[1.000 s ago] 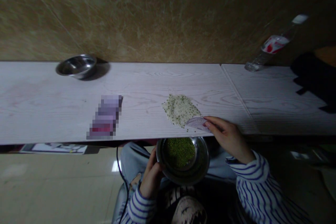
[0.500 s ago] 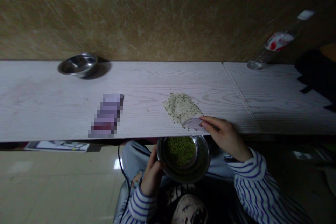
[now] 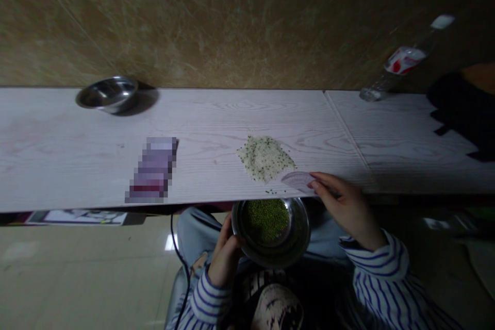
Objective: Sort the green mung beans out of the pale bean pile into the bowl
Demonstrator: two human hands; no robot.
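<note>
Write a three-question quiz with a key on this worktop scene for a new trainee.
1. True or false: the right hand is empty.
2. Multiple choice: what mainly lies in the bowl held by the left hand? A) water B) small green beans C) metal screws
3. Fill in the blank: as the wearer sees it, the plastic bottle is to the ____ of the white-and-green pile.

Key:
1. False; it holds a thin, half-round piece.
2. B
3. right
</note>
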